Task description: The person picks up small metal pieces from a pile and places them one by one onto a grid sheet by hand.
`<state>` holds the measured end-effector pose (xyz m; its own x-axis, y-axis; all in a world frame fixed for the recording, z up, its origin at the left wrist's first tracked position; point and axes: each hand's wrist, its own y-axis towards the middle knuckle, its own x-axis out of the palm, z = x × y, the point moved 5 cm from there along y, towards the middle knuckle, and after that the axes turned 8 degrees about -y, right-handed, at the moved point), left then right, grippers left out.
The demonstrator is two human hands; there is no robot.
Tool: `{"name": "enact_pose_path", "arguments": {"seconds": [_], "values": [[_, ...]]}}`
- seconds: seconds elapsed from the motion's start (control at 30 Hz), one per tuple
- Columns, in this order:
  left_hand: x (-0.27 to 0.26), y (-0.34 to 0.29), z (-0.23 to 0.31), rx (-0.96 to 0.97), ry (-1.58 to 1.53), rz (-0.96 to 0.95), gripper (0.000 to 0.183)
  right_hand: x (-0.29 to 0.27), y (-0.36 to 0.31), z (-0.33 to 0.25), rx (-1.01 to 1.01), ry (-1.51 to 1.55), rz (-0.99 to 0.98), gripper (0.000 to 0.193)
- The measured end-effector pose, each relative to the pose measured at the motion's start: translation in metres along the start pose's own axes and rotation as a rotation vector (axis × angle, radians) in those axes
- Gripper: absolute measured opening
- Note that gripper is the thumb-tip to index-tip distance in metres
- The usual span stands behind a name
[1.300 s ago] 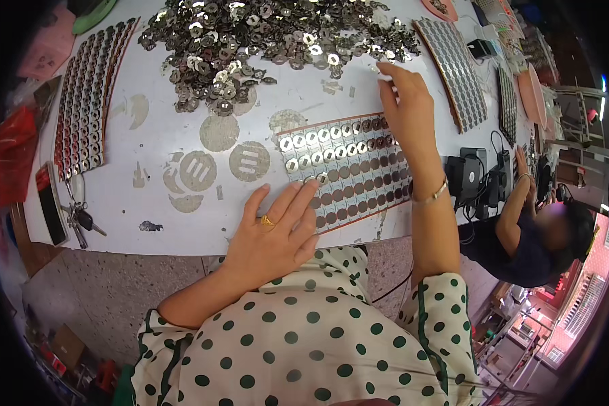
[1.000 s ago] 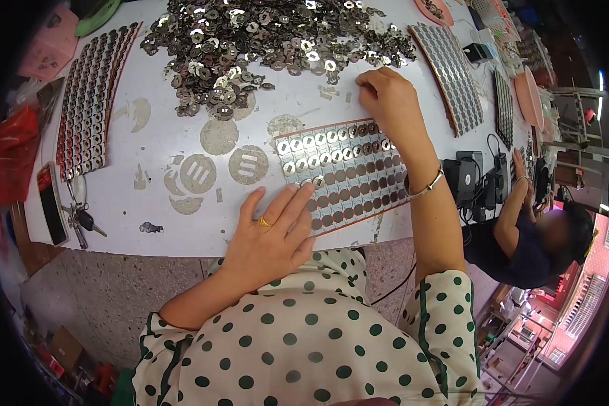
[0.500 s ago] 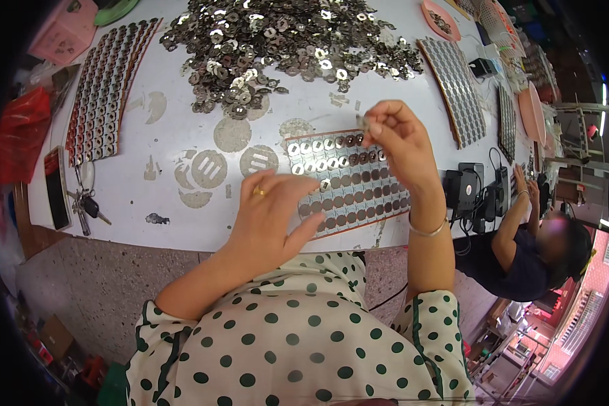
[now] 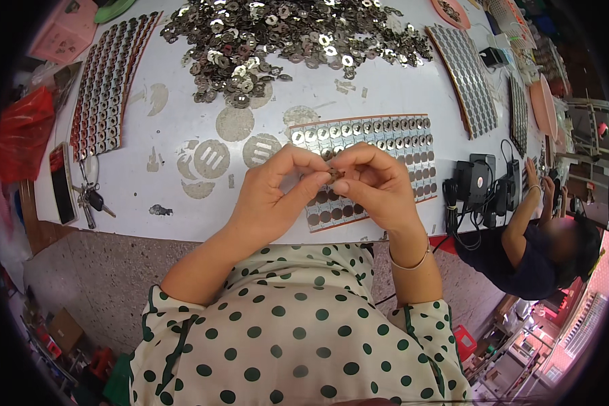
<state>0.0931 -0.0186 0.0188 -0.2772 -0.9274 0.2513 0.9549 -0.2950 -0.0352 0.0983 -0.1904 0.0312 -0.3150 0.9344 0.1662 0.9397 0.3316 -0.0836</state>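
My left hand (image 4: pixel 267 196) and my right hand (image 4: pixel 384 193) meet fingertip to fingertip over a panel. Pinched between their thumbs and forefingers is a small metal piece (image 4: pixel 334 176), mostly covered by the fingers. Underneath lies the panel (image 4: pixel 423 157), a flat grid of dark round discs in rows. Shiny metal pieces with a cut-out middle sit on discs in its far rows; my hands hide its middle. Beyond it spreads a large heap of similar loose metal pieces (image 4: pixel 250 51).
A filled panel (image 4: pixel 105 88) lies at left, near keys (image 4: pixel 96 201) and a red bag (image 4: pixel 24 132). More panels (image 4: pixel 463 81) lie at right. Black adapters with cables (image 4: pixel 477 183) stand near the right edge. Another person (image 4: pixel 548 260) works at the far right.
My right hand has come down and left to meet my left hand, which has moved slightly right and up. The metal piece is now between both hands' fingertips.
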Motion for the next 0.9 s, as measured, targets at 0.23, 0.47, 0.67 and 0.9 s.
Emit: {"name": "enact_pose_path", "arguments": {"seconds": [0.23, 0.47, 0.67, 0.9], "values": [[0.008, -0.011, 0.008, 0.322, 0.551, -0.015, 0.028, -0.027, -0.003, -0.01, 0.124, -0.556, 0.158, 0.015], [0.029, -0.028, -0.004, 0.518, 0.97, -0.226, 0.044, -0.033, -0.006, 0.004, 0.235, -0.73, 0.08, 0.012], [0.034, -0.038, -0.008, 0.413, 1.071, -0.286, 0.054, -0.024, -0.002, 0.001, 0.063, -0.914, 0.054, 0.017], [0.037, -0.041, -0.013, 0.43, 1.162, -0.288, 0.054, -0.016, -0.011, -0.003, 0.057, -0.913, 0.195, 0.029]]}}
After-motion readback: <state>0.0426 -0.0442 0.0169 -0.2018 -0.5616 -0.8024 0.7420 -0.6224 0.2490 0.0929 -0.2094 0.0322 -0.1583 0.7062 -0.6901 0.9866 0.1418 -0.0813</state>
